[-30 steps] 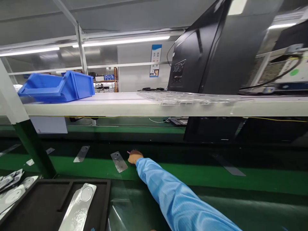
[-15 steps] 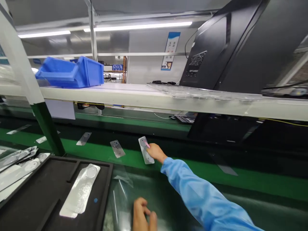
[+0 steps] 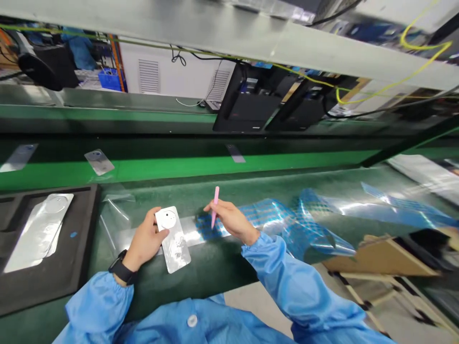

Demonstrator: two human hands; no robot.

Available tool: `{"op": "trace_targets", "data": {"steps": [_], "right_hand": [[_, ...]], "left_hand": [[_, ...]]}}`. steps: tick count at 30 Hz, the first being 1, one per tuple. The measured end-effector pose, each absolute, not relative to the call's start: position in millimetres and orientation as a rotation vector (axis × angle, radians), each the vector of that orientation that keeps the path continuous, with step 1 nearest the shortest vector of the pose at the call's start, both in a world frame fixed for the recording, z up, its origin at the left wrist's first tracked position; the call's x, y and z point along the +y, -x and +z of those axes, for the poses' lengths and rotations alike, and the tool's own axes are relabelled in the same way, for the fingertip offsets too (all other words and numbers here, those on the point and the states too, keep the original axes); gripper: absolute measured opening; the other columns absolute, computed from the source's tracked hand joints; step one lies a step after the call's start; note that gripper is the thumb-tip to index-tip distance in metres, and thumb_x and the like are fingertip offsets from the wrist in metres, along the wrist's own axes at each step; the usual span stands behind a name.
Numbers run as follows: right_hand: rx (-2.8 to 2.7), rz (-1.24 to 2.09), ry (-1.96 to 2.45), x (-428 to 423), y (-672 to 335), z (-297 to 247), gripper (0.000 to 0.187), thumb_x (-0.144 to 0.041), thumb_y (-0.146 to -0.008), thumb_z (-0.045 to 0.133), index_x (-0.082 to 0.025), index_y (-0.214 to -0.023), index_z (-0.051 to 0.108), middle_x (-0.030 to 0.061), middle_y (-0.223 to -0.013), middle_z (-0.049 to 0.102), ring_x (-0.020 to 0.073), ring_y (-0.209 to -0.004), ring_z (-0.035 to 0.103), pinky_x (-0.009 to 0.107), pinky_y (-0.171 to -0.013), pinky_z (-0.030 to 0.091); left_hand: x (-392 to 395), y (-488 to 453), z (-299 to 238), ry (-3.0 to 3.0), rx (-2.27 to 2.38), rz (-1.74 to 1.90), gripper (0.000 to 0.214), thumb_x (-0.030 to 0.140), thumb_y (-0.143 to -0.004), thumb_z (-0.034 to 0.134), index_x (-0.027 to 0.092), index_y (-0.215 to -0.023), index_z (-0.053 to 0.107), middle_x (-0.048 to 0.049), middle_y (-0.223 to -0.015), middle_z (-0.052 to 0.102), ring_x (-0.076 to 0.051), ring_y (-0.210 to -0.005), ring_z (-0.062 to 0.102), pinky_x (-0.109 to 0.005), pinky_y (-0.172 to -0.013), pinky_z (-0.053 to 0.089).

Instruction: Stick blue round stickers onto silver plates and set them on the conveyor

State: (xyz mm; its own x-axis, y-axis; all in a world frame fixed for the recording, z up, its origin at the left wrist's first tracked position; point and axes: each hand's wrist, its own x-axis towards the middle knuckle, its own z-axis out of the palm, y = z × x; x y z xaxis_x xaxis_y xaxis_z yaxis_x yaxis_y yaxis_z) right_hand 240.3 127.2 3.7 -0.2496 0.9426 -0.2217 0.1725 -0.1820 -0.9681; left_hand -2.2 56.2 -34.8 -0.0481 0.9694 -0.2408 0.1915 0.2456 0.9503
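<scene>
My left hand (image 3: 145, 240), with a black watch (image 3: 122, 267) on its wrist, is shut on a flat white-and-silver plate with a round hole-like mark (image 3: 173, 239) and holds it just above the bench. My right hand (image 3: 233, 220) grips a slim pink stick (image 3: 215, 207) upright, close to the plate but apart from it. Beneath and beyond my right hand lies a shiny blue-patterned film (image 3: 283, 220). A black foam tray (image 3: 50, 253) at the left holds a long silver foil-covered plate (image 3: 38, 233).
A green conveyor belt (image 3: 179, 167) runs across the view, carrying a metal plate (image 3: 99, 162) and other flat pieces. Clear plastic film (image 3: 114, 215) lies next to the tray. Cardboard (image 3: 380, 255) sits at the right. A shelf edge and dark equipment with yellow cables are overhead.
My view has tipped down and turned right. The plate lifted from the belt is now in my left hand, and my right hand with the pink stick has moved back over the bench.
</scene>
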Motion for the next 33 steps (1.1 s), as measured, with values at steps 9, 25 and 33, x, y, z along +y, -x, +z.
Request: {"op": "trace_targets", "data": {"steps": [9,25,33], "right_hand": [[-1.634,1.594,1.420,145.9,-231.4,-20.4,0.010,-0.019,-0.082,0.063,-0.015,-0.075,0.057,-0.0002,-0.060,0.063,0.0096,-0.048,0.058,0.020,-0.048,0.049],[-1.556,1.684,1.504,148.3,-229.3,-20.2,0.020,-0.010,-0.088,0.055,-0.013,-0.068,0.057,-0.0003,-0.053,0.063,0.0078,-0.044,0.059,0.017,-0.045,0.050],[-1.466,1.776,1.375,130.2,-220.0,-9.7,0.019,-0.022,-0.084,0.064,-0.014,-0.069,0.055,-0.0007,-0.055,0.063,0.0082,-0.044,0.058,0.018,-0.045,0.049]], "left_hand": [[61.2,-17.0,-27.9,-1.750,1.637,0.664,0.050,0.007,-0.063,0.065,0.017,-0.111,0.056,-0.0105,-0.121,0.058,-0.027,-0.117,0.052,-0.045,-0.104,0.039],[44.9,-14.1,-53.1,-2.192,1.619,0.574,0.029,0.029,-0.078,0.067,0.023,-0.106,0.065,-0.0096,-0.127,0.062,-0.034,-0.123,0.042,-0.054,-0.098,0.040],[43.6,-19.4,-52.5,-2.204,1.632,0.582,0.033,0.028,-0.075,0.071,0.023,-0.107,0.065,-0.0083,-0.124,0.063,-0.034,-0.119,0.045,-0.053,-0.096,0.040]]}}
